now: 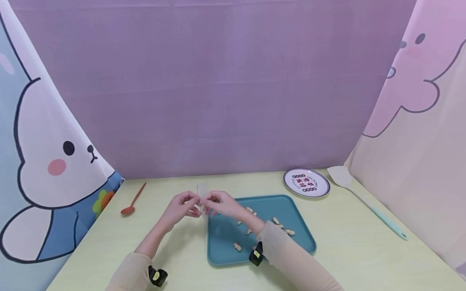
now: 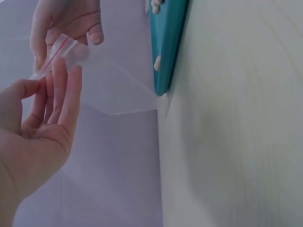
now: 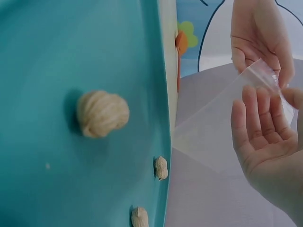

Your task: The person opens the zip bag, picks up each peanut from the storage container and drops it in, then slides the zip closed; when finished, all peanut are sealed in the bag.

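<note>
A clear zip-lock bag (image 1: 202, 189) hangs between the two hands, just off the left edge of a teal tray (image 1: 224, 234). Its red seal strip shows in the left wrist view, where the bag (image 2: 116, 87) spreads out behind the fingers. With thumb and fingertips, my left hand (image 1: 181, 209) pinches one side of the bag's top edge. Close beside it, my right hand (image 1: 225, 204) pinches the other side. Whether the seal is parted cannot be told. Several peanuts in shells, such as one peanut (image 3: 102, 113), lie scattered on the tray, partly hidden by the right forearm.
To the left lies a red spoon (image 1: 128, 210). A white plate (image 1: 320, 190) with red lettering sits at the back right, beside a spatula (image 1: 382, 218) with a mint handle. Purple cloth (image 1: 233, 101) walls off the back of the table.
</note>
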`<control>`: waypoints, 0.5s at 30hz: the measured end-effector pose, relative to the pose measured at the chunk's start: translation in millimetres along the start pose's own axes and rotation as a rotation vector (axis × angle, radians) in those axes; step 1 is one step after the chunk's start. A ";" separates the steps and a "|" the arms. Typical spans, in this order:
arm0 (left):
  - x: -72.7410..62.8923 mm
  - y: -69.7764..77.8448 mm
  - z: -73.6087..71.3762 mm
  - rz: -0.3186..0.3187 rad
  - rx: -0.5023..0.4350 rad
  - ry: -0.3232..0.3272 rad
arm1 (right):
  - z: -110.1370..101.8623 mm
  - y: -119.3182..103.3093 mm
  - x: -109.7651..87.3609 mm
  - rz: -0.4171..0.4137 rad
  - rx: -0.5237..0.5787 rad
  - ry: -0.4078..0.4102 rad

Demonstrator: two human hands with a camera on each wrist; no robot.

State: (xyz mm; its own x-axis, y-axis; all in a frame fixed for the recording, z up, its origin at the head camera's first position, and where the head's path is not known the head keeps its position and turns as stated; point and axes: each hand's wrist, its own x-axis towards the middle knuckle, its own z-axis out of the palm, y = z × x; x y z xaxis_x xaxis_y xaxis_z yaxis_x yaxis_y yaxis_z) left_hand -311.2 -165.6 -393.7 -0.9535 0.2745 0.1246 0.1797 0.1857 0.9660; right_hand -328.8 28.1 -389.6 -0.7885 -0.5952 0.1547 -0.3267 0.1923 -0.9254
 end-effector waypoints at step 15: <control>-3.1 -0.9 -4.1 0.098 0.045 -0.163 | -0.9 -15.4 -11.5 -0.041 -0.086 -0.048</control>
State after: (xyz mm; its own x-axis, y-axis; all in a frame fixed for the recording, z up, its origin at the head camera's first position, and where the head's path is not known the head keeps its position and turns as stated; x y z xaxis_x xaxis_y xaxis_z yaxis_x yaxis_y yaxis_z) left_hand -309.4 -170.5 -394.0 -0.8797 0.4417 0.1763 0.2844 0.1916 0.9393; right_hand -315.2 32.7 -376.9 -0.7482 -0.6405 0.1731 -0.4033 0.2318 -0.8852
